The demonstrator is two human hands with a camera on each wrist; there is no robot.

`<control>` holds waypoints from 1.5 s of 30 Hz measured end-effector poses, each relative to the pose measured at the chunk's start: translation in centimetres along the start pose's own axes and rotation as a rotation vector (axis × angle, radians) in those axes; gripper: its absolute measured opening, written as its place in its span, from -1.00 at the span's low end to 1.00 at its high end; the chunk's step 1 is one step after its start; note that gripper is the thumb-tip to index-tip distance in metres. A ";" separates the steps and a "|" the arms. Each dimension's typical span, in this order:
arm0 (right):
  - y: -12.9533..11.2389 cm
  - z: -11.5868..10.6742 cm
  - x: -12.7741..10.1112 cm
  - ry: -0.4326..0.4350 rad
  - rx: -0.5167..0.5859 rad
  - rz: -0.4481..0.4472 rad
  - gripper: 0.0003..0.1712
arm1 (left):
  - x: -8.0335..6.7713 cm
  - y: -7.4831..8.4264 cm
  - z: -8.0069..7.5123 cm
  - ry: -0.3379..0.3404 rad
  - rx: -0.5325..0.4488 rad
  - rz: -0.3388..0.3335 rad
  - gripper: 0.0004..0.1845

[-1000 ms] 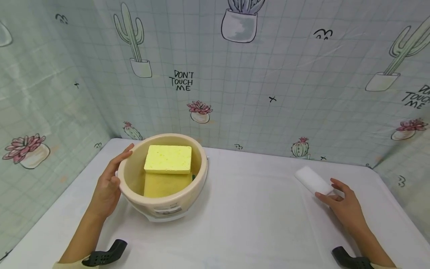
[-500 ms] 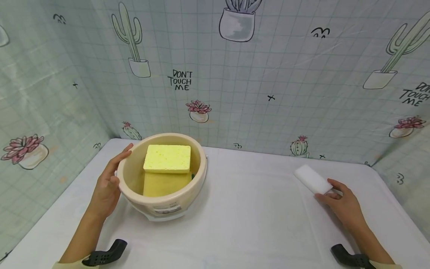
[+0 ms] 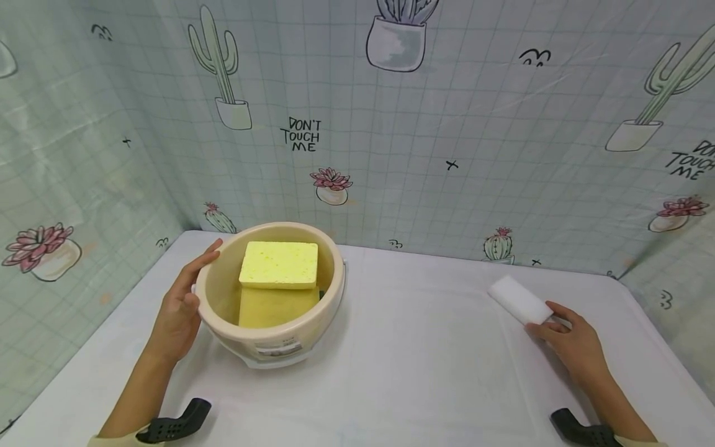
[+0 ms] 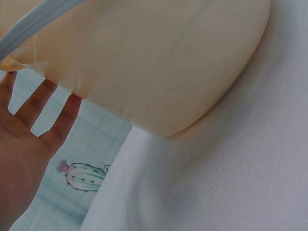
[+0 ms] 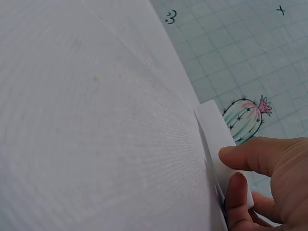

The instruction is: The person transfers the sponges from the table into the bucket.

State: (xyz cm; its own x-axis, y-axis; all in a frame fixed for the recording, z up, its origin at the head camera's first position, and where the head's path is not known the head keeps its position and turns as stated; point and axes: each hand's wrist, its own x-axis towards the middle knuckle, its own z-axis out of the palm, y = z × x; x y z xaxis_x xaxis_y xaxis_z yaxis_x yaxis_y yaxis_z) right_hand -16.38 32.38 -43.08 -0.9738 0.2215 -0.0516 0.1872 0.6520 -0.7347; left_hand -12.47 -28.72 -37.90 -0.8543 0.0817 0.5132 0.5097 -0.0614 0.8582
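A cream bucket [image 3: 279, 332] stands on the left part of the table with a bright yellow sponge [image 3: 279, 266] inside. Below that sponge lies a darker yellow block [image 3: 276, 307]. My left hand [image 3: 179, 310] rests against the bucket's left side; in the left wrist view its spread, fairly straight fingers [image 4: 62, 120] touch the wall. Far to the right, a white rectangular sponge [image 3: 518, 300] lies on the cloth. My right hand [image 3: 575, 341] pinches the sponge's near end between thumb and fingers, as the right wrist view also shows.
White cloth [image 3: 413, 347] covers the table. A patterned curtain [image 3: 391, 136] with cacti surrounds it at the back and both sides. A grey handle [image 4: 38, 24] crosses the bucket's outside. Something dark green [image 3: 321, 294] peeks out beside the yellow blocks.
My right hand's fingers have closed in on the near end of the white sponge, which has barely shifted. The left hand and bucket stay in place.
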 end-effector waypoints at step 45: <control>-15.5 2.0 -4.0 -0.250 0.260 -0.352 -0.19 | 0.0 0.1 0.0 -0.020 -0.022 0.030 -0.26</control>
State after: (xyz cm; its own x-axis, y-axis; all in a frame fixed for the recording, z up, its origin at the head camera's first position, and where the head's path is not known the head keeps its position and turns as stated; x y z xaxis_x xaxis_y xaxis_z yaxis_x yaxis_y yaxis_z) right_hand -15.61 19.87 -32.83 -0.9793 -0.1803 0.0922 -0.1651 0.4469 -0.8792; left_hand -12.41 -28.70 -37.85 -0.8366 0.0992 0.5387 0.5321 -0.0860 0.8423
